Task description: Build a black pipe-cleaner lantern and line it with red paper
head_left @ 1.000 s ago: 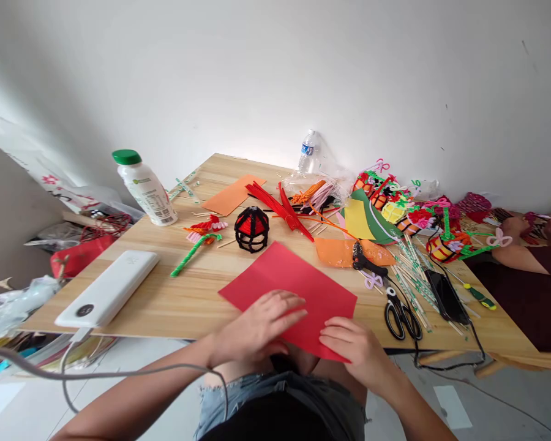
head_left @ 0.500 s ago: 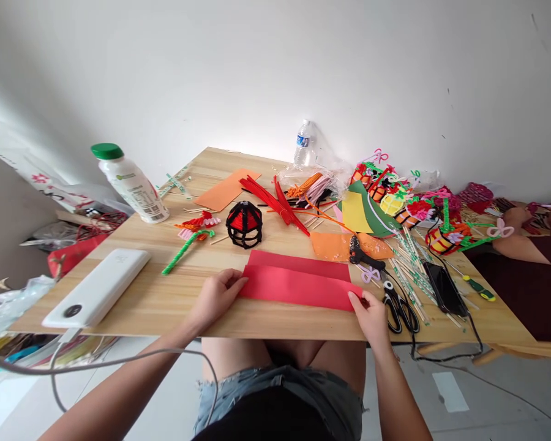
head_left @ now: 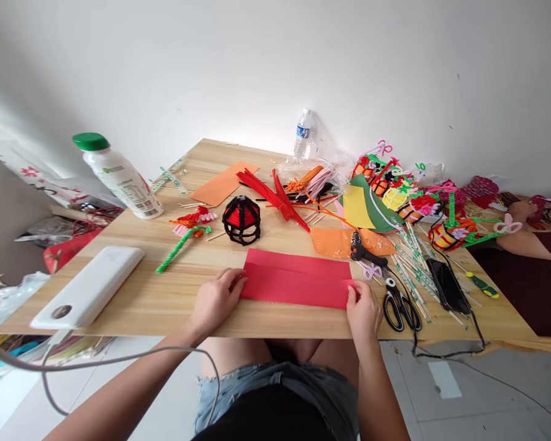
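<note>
The folded red paper (head_left: 298,285) lies near the front edge of the wooden table (head_left: 266,323), its upper layer slightly lifted from the one beneath. The left hand (head_left: 217,300) pinches its left edge between thumb and curled fingers; the right hand (head_left: 363,309) pinches the right edge likewise. Just beyond stands a black-and-red pipe-cleaner dome (head_left: 241,219). Black-handled scissors (head_left: 400,309) lie beside the right hand, with a glue gun (head_left: 366,251) behind them on orange paper (head_left: 327,243). A white power bank (head_left: 92,282) rests at far left.
</note>
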The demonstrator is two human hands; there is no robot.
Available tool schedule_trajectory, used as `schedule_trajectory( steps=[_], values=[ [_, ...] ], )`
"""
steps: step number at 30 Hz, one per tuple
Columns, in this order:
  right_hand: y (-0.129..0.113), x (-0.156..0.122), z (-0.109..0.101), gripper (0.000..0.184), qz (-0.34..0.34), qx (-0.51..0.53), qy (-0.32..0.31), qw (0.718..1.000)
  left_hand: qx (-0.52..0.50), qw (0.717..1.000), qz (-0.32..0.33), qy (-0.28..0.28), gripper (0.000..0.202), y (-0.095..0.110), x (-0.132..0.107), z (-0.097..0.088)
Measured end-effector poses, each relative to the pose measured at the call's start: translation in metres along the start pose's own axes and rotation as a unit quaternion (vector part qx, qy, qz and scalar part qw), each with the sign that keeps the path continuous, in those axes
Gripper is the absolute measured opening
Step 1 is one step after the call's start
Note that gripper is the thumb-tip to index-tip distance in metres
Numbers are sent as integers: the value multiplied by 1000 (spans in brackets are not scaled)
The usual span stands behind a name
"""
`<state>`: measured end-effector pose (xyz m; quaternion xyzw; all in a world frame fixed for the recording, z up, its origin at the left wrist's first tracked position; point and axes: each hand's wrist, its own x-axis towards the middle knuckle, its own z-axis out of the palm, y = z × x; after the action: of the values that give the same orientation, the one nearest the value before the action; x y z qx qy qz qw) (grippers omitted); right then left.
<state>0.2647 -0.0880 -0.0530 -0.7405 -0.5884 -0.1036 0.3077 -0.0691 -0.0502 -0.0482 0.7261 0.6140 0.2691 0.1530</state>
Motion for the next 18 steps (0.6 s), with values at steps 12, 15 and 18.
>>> schedule_trajectory(
  steps=[12,15,18],
  values=[
    [4,13,-1,29,-52,2,-66,996,120,991,49,16,33,1,-1,3],
    [2,18,0,30,-75,11,-54,996,54,995,53,61,31,0,-1,2],
    [2,22,0,30,-73,28,-49,996,16,986,98,133,25,-3,-3,1]
  ],
)
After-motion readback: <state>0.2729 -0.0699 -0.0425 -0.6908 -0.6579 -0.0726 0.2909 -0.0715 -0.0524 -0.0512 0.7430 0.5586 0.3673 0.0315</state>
